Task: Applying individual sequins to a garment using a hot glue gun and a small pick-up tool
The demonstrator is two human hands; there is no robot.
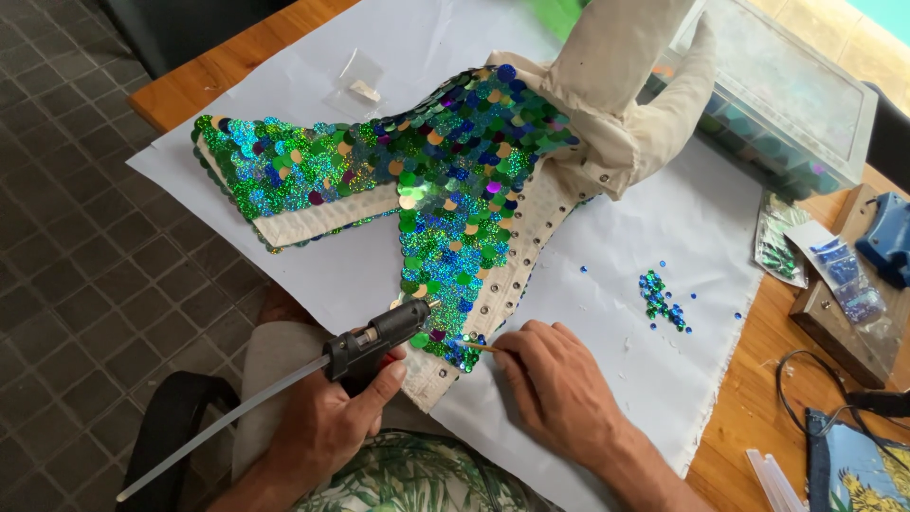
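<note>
Sequinned garment (445,180) edge hosts glue gun (379,337) and both hands.

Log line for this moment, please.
left hand: grips glue gun | right hand: holds thin stick at sequined garment edge

Left hand (332,417) closes in a fist-like grip, forearm entering from the lower edge. Right hand (559,389) lies palm-down just beside it, fingertips (502,353) pinched together, wrist angled in from the lower right.
</note>
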